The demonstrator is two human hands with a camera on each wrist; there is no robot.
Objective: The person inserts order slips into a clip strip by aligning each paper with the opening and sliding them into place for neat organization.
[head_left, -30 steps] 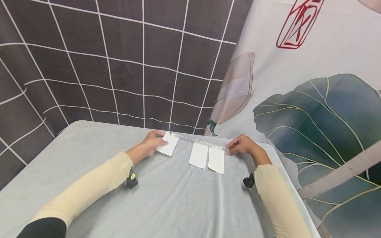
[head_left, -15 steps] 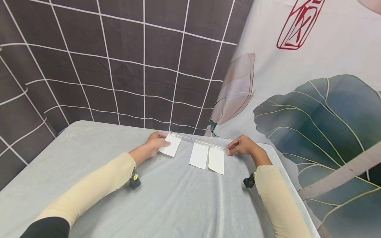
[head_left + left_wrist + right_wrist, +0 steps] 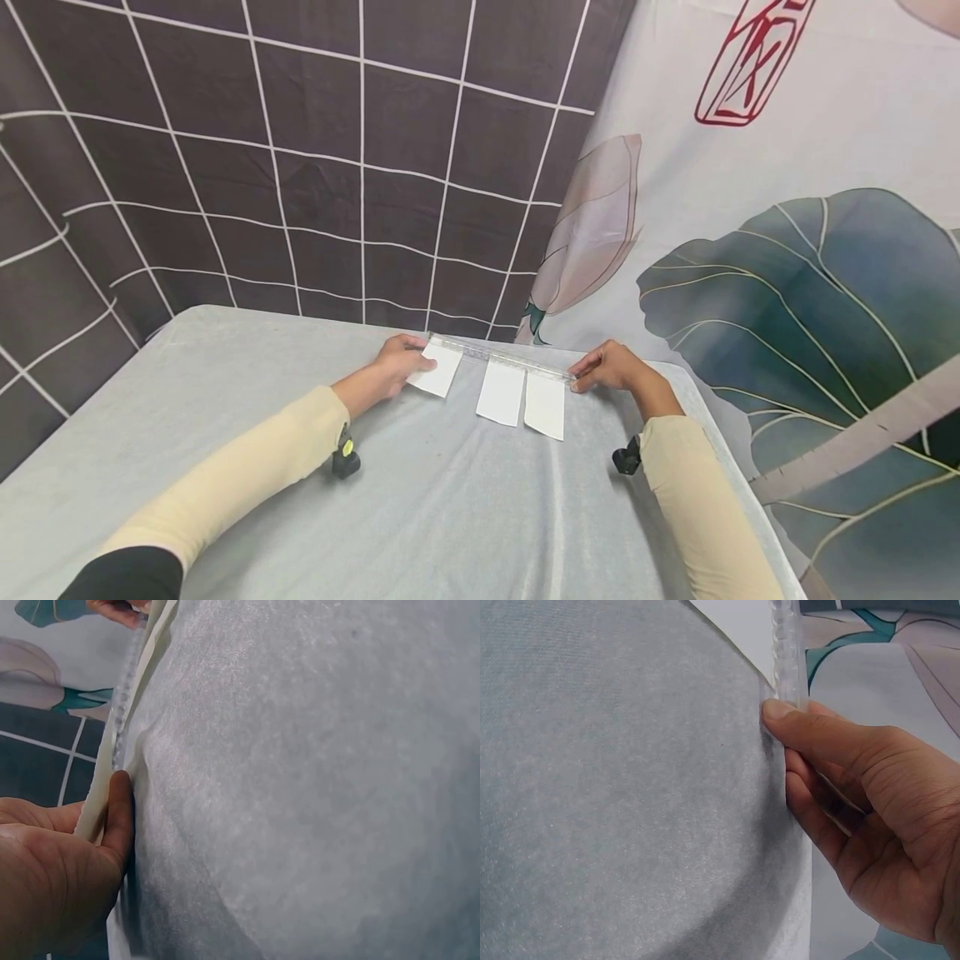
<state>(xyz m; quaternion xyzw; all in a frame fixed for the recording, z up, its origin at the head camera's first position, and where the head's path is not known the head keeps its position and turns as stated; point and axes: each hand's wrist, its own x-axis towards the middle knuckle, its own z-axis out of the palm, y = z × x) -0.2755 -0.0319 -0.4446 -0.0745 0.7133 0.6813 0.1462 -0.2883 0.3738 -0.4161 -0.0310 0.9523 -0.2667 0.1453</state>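
A clear plastic strip [image 3: 476,352] with a ridged edge lies slantwise near the table's far edge. Between the thumb and fingers of my left hand [image 3: 392,367] is a white paper card [image 3: 442,372], its upper edge at the strip's left end. Two more white cards, a middle one [image 3: 501,392] and a right one [image 3: 544,405], extend from the strip toward me. My right hand [image 3: 611,365] pinches the strip's right end. In the right wrist view the thumb of that hand [image 3: 885,780] presses the strip [image 3: 786,652] just below a card's corner [image 3: 742,630].
Pale grey cloth [image 3: 300,525] covers the table. A dark curtain with white grid lines [image 3: 315,200] hangs behind it, and a white curtain with printed leaves [image 3: 795,300] hangs on the right. Both close in on the table's edges.
My left hand has moved a little to the right along the strip, carrying its card closer to the middle card. The right hand and the other two cards stay in place.
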